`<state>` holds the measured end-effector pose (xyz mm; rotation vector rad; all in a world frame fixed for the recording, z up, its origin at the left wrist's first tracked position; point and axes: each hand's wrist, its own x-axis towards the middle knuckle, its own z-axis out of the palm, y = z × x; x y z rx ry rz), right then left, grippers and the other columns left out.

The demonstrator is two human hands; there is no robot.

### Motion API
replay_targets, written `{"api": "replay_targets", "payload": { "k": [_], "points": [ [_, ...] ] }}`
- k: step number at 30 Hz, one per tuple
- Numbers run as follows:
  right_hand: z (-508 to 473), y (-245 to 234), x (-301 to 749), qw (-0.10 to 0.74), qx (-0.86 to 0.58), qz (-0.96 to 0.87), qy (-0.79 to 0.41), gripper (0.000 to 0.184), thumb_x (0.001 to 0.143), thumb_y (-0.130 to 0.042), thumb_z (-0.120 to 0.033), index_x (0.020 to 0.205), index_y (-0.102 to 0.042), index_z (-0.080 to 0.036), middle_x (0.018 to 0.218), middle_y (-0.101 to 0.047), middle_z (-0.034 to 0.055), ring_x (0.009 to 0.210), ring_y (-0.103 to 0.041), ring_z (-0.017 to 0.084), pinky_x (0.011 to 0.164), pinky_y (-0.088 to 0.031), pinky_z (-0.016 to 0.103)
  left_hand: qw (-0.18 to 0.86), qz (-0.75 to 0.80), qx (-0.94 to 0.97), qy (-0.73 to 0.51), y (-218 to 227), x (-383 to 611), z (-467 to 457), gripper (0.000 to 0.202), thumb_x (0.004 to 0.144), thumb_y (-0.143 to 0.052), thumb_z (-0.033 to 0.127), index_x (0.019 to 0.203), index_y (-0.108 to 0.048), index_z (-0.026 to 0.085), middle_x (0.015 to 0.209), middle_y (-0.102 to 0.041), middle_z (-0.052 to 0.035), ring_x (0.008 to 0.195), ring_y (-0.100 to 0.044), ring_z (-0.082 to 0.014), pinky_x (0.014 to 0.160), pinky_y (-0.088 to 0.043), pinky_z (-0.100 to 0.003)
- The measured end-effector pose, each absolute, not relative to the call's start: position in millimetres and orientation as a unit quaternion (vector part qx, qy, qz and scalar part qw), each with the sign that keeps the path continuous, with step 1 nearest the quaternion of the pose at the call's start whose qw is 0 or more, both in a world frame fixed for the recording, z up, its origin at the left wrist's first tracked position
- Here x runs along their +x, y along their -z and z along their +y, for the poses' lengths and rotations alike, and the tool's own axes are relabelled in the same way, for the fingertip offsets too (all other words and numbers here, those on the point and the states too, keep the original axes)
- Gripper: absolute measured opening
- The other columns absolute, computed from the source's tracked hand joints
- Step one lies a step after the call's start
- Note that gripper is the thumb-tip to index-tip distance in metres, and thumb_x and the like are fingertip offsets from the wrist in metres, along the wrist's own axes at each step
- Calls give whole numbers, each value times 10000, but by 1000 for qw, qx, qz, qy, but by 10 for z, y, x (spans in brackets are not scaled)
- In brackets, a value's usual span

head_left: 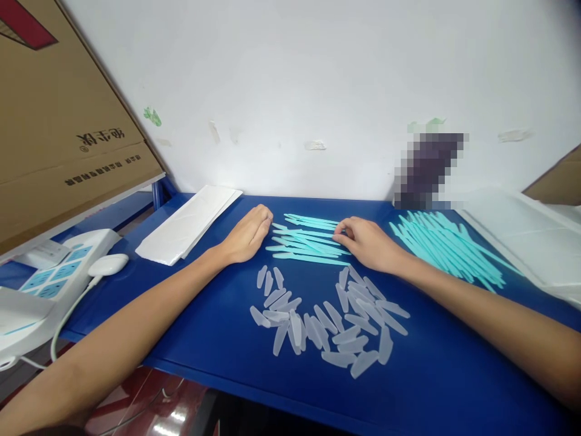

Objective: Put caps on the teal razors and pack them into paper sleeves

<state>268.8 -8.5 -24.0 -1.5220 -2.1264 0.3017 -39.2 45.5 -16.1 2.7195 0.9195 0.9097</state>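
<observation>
On the blue table (218,339), free room lies along the near edge. It is hemmed by a big teal stick pile (447,248) on the right and a white sheet stack (188,225) on the left.

- **Centre:** a small row of teal sticks (308,245) lies flat between the hands.
- **Left hand (247,236):** fingers loosely curled, gripping nothing visible, knuckles at the left ends.
- **Right hand (367,243):** fingertips bunched at the right ends; can't tell if they pinch.
- **Handling:** the sticks are probably light, thin and slippery, best taken by the ends.
- **Nearer:** clear caps (331,321) lie scattered.

Table (218,339): the top you worked on was plain deep blue.
Sticks (308,245): yours were turquoise.
Pile (445,248): the same turquoise.
Caps (327,321): frosted, colourless.
Box (68,121): brown, with dark print and a red patch.
</observation>
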Motion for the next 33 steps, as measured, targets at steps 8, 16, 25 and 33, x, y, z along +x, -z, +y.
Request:
{"api": "replay_targets", "payload": {
  "k": [8,16,25,33],
  "points": [
    [-182,344,2619,284,-574,-767,-46,220,1023,-351,-317,903,-508,-220,938,-586,89,820,-568,228,707,-403,364,71,352,857,-371,173,-352,463,212,987,-579,396,976,-667,203,800,-647,-21,705,-578,-178,681,-443,-306],
    [-242,242,2606,333,-552,-758,-103,175,1037,-289,-337,918,-378,-244,701,-477,-8,584,-422,166,587,-325,332,46,370,862,-343,174,-346,451,387,1071,-345,397,736,-428,221,661,-501,0,606,-492,-176,613,-369,-330],
    [-318,247,2598,373,-492,-784,-69,153,1052,-282,-320,949,-369,-245,820,-488,19,675,-446,170,660,-364,339,47,264,931,-249,140,-356,444,330,1069,-268,347,768,-339,233,748,-479,-32,688,-443,-218,672,-375,-375],
    [-328,246,2600,406,-470,-783,-30,233,1064,-282,-295,1101,-502,-230,984,-578,74,867,-554,202,773,-425,353,25,229,948,-220,93,-331,420,421,1074,-183,427,718,-304,240,725,-459,-44,695,-441,-239,697,-391,-379]
  ]
}}
